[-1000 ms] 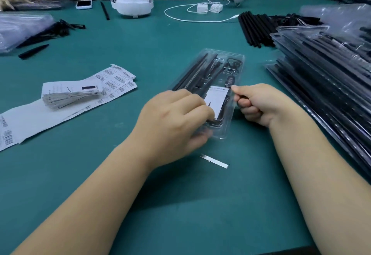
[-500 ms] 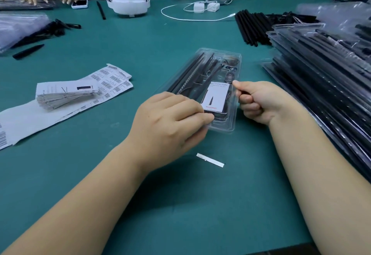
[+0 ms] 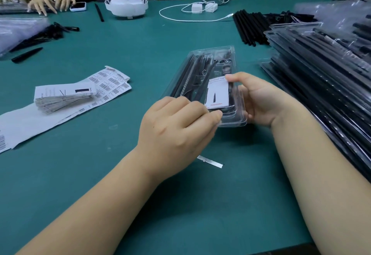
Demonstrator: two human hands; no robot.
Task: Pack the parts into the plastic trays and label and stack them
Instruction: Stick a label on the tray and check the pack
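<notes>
— Gripping what? Clear plastic tray (image 3: pixel 202 86) near table (image 3: pixel 160 39) centre: left hand (image 3: pixel 176 126) curled at near-left edge, right hand (image 3: pixel 261 100) pinching right rim, thumb on white label (image 3: pixel 217 94).

— Hidden? Left fingertips under knuckles; label text blurred; stacked trays (image 3: pixel 325 69) cropped right.

Glossy clear plastic tray (image 3: pixel 236 121); matt paper label (image 3: pixel 217 94).

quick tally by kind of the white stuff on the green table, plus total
White headset: 1
White charger blocks: 2
White cable: 1
White barcode label sheets: 2 visible, overlapping
Fanned stack of white printed cards: 1
Small white paper strip: 1
White card in the clear plastic tray: 1
Total: 9
</notes>
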